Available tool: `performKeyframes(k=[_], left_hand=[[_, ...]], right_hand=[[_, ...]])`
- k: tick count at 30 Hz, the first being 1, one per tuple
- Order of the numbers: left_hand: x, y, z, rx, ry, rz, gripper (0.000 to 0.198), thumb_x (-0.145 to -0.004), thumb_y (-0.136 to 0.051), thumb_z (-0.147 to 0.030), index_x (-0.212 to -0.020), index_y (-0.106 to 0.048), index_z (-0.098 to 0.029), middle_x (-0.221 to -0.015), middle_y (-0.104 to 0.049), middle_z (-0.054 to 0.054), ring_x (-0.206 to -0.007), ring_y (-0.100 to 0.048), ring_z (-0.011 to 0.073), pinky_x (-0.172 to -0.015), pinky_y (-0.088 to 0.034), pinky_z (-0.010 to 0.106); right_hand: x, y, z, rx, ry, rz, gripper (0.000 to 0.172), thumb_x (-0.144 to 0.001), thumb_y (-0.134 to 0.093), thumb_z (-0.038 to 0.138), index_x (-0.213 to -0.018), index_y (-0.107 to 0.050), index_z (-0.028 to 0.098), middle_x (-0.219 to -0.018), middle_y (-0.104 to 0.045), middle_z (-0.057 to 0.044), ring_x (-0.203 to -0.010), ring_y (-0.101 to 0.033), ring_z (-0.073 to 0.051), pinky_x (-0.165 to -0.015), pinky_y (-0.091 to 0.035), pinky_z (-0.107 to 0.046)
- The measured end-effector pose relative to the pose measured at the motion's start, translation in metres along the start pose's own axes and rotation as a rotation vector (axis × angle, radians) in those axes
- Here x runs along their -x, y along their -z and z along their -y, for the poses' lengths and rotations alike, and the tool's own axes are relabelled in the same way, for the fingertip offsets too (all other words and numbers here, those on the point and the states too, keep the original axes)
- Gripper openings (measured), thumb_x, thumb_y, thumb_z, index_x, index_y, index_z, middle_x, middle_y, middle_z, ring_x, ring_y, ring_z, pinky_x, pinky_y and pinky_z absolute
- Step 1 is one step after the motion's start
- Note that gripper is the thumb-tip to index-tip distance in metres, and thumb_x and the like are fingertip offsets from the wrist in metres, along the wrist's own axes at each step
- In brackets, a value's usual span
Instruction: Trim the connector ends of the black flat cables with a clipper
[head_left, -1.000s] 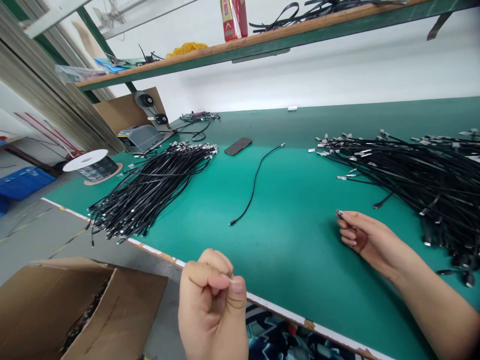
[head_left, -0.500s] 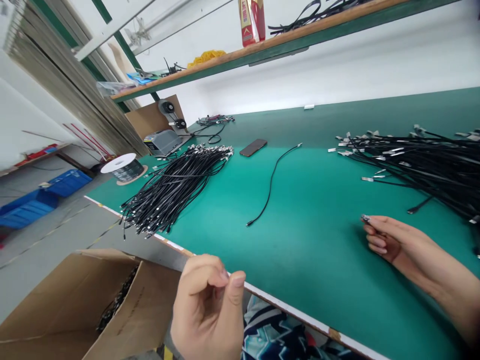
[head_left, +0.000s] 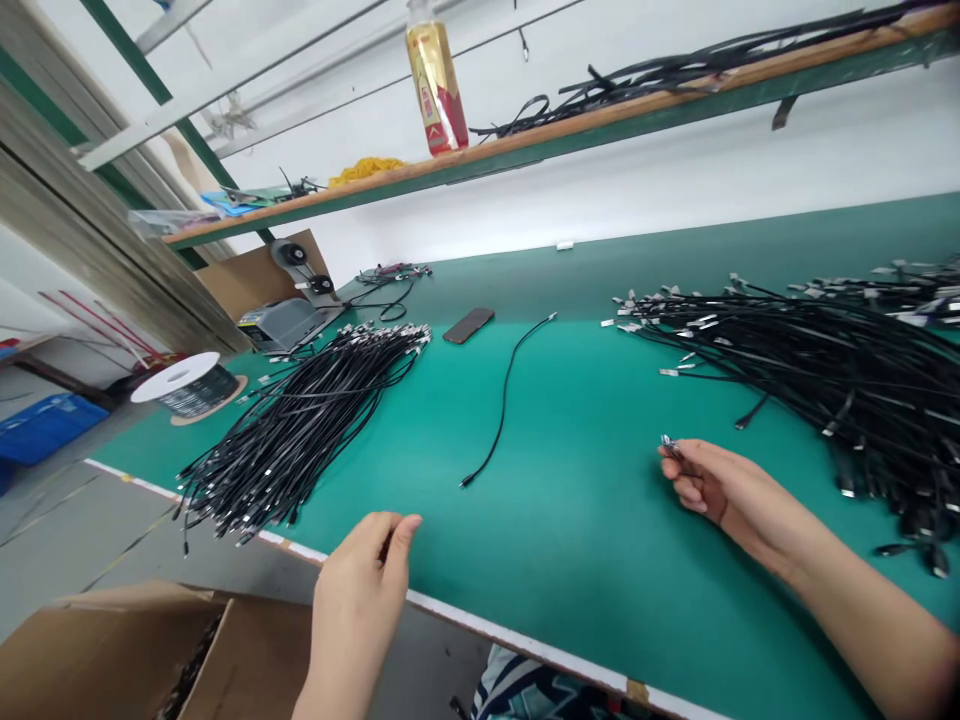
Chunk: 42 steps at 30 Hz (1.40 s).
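My right hand [head_left: 712,485] rests over the green bench mat [head_left: 570,570], pinching a small metal cable connector [head_left: 666,440] between thumb and fingers. My left hand [head_left: 360,590] hovers at the bench's front edge, fingers loosely apart. A thin dark shape shows between them, too small to identify. A single black cable [head_left: 504,400] lies alone on the mat between my hands. A bundle of black cables with metal ends [head_left: 300,430] lies to the left, and a larger heap of similar cables [head_left: 825,390] lies beyond my right hand.
A black phone [head_left: 469,325] lies on the bench's far side, with a grey machine [head_left: 281,325] behind the white-topped cable spool [head_left: 187,385]. An open cardboard box [head_left: 247,660] holding dark items stands below left. A wooden shelf [head_left: 480,165] carries a bottle [head_left: 435,90] and cables.
My left hand has moved left and relaxed from a tight pinch, its fingers now looser. My right hand still pinches the connector. The whole view has shifted slightly with my head.
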<state>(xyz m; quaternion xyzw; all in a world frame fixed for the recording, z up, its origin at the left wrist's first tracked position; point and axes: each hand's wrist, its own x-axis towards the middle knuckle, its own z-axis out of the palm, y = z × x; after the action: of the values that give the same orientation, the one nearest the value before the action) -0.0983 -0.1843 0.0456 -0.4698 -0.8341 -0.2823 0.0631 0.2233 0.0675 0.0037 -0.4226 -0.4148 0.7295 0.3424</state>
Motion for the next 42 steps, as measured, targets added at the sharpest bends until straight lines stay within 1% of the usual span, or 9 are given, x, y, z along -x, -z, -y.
performKeyframes(k=[2,5,7,10,13,20,26,34,42], left_hand=[[-0.01,-0.01,-0.004,0.014,-0.007,0.025,0.028,-0.105,-0.048,-0.03,-0.087,-0.069,-0.024,-0.074,-0.069,0.003,-0.062,-0.062,0.0202,-0.059,-0.045,0.03],[-0.025,-0.027,-0.014,0.081,-0.053,0.096,0.037,-0.104,-0.04,-0.02,-0.134,-0.061,-0.021,-0.125,-0.07,0.013,-0.103,-0.07,0.0263,-0.082,-0.053,0.036],[-0.036,-0.041,-0.019,0.126,-0.08,0.169,0.041,-0.103,-0.043,-0.022,-0.142,-0.055,-0.021,-0.139,-0.063,0.016,-0.117,-0.065,0.0289,-0.094,-0.051,0.041],[-0.055,-0.061,-0.024,0.197,-0.082,0.296,0.017,-0.099,-0.059,-0.03,-0.108,-0.068,-0.019,-0.111,-0.07,0.011,-0.099,-0.066,0.0262,-0.093,-0.051,0.044],[-0.074,-0.072,-0.032,0.326,-0.07,0.414,0.025,-0.098,-0.067,-0.038,-0.083,-0.063,-0.018,-0.086,-0.064,0.002,-0.079,-0.062,0.0188,-0.081,-0.053,0.039],[-0.102,-0.103,-0.092,0.888,-0.081,0.727,0.037,-0.096,-0.064,-0.055,-0.102,-0.06,-0.019,-0.079,-0.07,0.0,-0.072,-0.069,0.0182,-0.073,-0.058,0.037],[-0.09,-0.159,-0.133,1.168,0.009,0.729,0.038,-0.09,-0.073,-0.054,-0.096,-0.058,-0.02,-0.08,-0.07,0.0,-0.076,-0.07,0.018,-0.081,-0.057,0.037],[-0.081,-0.152,-0.123,1.215,0.094,0.97,0.028,-0.085,-0.082,-0.039,-0.094,-0.065,-0.019,-0.08,-0.077,0.002,-0.08,-0.074,0.0162,-0.077,-0.059,0.027],[-0.083,-0.153,-0.127,1.278,0.141,0.981,0.026,-0.085,-0.082,-0.022,-0.108,-0.069,-0.02,-0.084,-0.076,-0.001,-0.076,-0.077,0.0133,-0.074,-0.063,0.022]], right_hand=[[0.0,0.001,-0.001,-0.004,-0.002,0.003,0.044,-0.079,-0.085,0.061,-0.091,-0.079,0.019,-0.083,-0.067,-0.006,-0.059,-0.044,-0.012,-0.047,-0.04,-0.023],[0.0,0.0,-0.001,-0.014,0.015,-0.003,0.048,-0.08,-0.083,0.064,-0.094,-0.079,0.018,-0.084,-0.068,-0.007,-0.055,-0.04,-0.01,-0.044,-0.033,-0.022],[0.001,-0.001,0.0,-0.024,0.027,0.003,0.048,-0.08,-0.083,0.064,-0.094,-0.079,0.018,-0.085,-0.068,-0.006,-0.054,-0.037,-0.008,-0.044,-0.029,-0.022],[0.002,-0.003,0.002,-0.041,0.025,0.033,0.049,-0.082,-0.082,0.063,-0.096,-0.077,0.016,-0.08,-0.063,-0.004,-0.053,-0.035,-0.007,-0.045,-0.025,-0.021],[0.003,-0.005,0.002,-0.054,0.013,0.074,0.049,-0.086,-0.079,0.061,-0.098,-0.076,0.014,-0.071,-0.055,0.0,-0.051,-0.034,-0.006,-0.047,-0.025,-0.022],[0.007,-0.015,0.006,-0.058,0.062,0.101,0.04,-0.097,-0.064,0.048,-0.112,-0.072,0.012,-0.087,-0.06,-0.004,-0.065,-0.048,-0.011,-0.061,-0.042,-0.024],[0.008,-0.017,0.006,0.162,0.194,0.049,0.038,-0.091,-0.075,0.05,-0.107,-0.068,0.016,-0.088,-0.062,-0.003,-0.076,-0.053,-0.015,-0.072,-0.044,-0.029],[0.017,-0.023,-0.005,0.519,0.352,-0.011,0.02,-0.092,-0.072,0.029,-0.11,-0.075,0.02,-0.079,-0.058,0.001,-0.07,-0.049,-0.014,-0.065,-0.038,-0.028],[0.012,-0.028,-0.008,0.638,0.349,0.062,0.02,-0.094,-0.063,0.026,-0.107,-0.075,0.016,-0.076,-0.06,0.0,-0.062,-0.049,-0.012,-0.055,-0.039,-0.025]])
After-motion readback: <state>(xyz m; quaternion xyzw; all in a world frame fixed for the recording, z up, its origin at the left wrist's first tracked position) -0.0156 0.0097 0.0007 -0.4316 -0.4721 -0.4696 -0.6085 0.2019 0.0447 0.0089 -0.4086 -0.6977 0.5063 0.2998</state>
